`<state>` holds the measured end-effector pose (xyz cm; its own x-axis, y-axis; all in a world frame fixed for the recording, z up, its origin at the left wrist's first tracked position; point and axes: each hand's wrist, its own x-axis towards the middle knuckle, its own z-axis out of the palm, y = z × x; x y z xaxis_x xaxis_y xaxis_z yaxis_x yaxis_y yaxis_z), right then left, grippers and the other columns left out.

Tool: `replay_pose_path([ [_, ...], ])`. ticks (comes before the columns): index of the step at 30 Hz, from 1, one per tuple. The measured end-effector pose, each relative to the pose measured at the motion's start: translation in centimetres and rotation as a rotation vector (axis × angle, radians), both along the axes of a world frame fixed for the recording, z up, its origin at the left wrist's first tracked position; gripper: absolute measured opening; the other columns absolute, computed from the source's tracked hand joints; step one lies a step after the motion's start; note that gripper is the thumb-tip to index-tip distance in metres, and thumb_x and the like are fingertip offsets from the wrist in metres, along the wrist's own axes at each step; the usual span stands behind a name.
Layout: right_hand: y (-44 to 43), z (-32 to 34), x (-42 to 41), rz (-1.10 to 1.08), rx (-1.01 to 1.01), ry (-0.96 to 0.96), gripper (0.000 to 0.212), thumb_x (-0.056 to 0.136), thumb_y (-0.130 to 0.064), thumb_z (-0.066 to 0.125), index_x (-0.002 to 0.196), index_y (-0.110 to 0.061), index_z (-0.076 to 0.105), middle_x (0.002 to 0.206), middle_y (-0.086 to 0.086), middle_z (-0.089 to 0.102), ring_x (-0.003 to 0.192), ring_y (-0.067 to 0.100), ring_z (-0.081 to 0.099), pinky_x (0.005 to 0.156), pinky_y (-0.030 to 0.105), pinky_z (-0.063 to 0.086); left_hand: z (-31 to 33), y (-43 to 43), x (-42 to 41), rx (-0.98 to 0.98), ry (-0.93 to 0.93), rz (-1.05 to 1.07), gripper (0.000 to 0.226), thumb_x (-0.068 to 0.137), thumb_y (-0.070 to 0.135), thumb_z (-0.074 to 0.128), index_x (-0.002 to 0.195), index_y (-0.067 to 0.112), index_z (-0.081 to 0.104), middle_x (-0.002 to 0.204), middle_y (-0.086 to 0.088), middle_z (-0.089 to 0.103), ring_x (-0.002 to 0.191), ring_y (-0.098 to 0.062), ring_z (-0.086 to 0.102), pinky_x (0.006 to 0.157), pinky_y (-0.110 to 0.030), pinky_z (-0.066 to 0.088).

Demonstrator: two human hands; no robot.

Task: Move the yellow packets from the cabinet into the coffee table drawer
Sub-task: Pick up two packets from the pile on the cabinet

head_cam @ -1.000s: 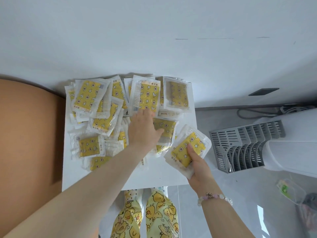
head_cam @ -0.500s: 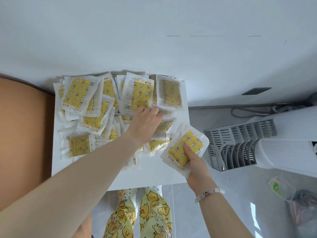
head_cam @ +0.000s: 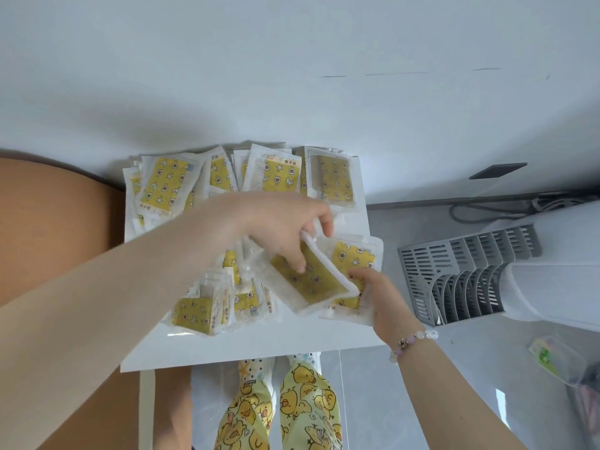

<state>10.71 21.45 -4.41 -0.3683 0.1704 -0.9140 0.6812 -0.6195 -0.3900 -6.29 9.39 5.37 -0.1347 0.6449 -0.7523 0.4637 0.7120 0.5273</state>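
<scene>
In the head view, a yellow packet [head_cam: 310, 282] is pinched by its upper edge in the curled fingers of the left hand [head_cam: 282, 228], over a second packet [head_cam: 355, 258] gripped by the right hand [head_cam: 386, 303] (thumb on top). Many more packets [head_cam: 165, 185] are heaped on the white cabinet top [head_cam: 259, 349], behind and left of both hands.

The yellow duck-print packets [head_cam: 165, 183] are glinting in clear, crinkly plastic wrap with white fibrous edges. The smooth white surface [head_cam: 259, 349] is shining glossy, the pale floor tiles [head_cam: 480, 349] are reflecting light, and the grey slatted plastic grille [head_cam: 454, 271] is looking matt.
</scene>
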Motion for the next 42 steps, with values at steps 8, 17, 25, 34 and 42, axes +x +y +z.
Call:
replay_pose_path([
  [8, -1.0, 0.6, -0.6, 0.139, -0.177, 0.109, 0.021, 0.09, -0.014, 0.046, 0.094, -0.006, 0.064, 0.081, 0.012, 0.066, 0.064, 0.023, 0.063, 0.061, 0.028, 0.05, -3.0, 1.9, 2.5, -0.004, 0.08, -0.083, 0.066, 0.076, 0.012, 0.077, 0.13, 0.023, 0.04, 0.088, 0.01, 0.044, 0.084, -0.015, 0.049, 0.056, -0.022, 0.036],
  [17, -1.3, 0.0, 0.8, 0.35, -0.236, 0.137, 0.048, 0.042, -0.019, 0.066, 0.087, -0.004, 0.064, 0.077, 0.01, 0.063, 0.064, 0.021, 0.062, 0.061, 0.029, 0.047, -4.3, 3.1, 6.2, 0.216, 0.375, -0.193, 0.064, 0.078, -0.014, 0.054, 0.135, 0.009, 0.035, 0.118, -0.011, 0.042, 0.075, -0.022, 0.048, 0.057, -0.03, 0.036],
  [25, -0.8, -0.8, 3.1, 0.2, -0.071, 0.077, 0.041, 0.069, -0.023, 0.071, 0.105, -0.005, 0.067, 0.103, 0.015, 0.071, 0.096, 0.031, 0.066, 0.093, 0.043, 0.05, -7.3, -0.3, 7.5, 0.507, 0.381, 0.38, 0.046, 0.085, 0.015, 0.067, 0.127, 0.006, 0.05, 0.124, -0.009, 0.049, 0.109, -0.023, 0.051, 0.088, -0.03, 0.039],
  [34, -0.2, -0.6, 4.2, -0.246, -0.167, 0.038, 0.013, 0.093, -0.015, 0.053, 0.093, -0.008, 0.064, 0.074, 0.006, 0.074, 0.062, 0.017, 0.071, 0.056, 0.029, 0.059, -11.9, -3.0, 8.9, -0.05, 0.693, 0.415, 0.07, 0.08, 0.06, 0.06, 0.13, 0.017, 0.038, 0.126, 0.0, 0.043, 0.114, -0.02, 0.044, 0.089, -0.032, 0.033],
  [42, -0.3, -0.1, 4.9, -0.277, -0.1, -0.03, 0.009, 0.09, -0.017, 0.059, 0.091, -0.011, 0.065, 0.073, 0.004, 0.074, 0.06, 0.016, 0.071, 0.064, 0.032, 0.057, -14.0, -0.8, 9.0, -0.06, 0.794, 0.314, 0.041, 0.089, 0.042, 0.058, 0.119, 0.017, 0.045, 0.116, -0.001, 0.047, 0.109, -0.022, 0.042, 0.085, -0.031, 0.03],
])
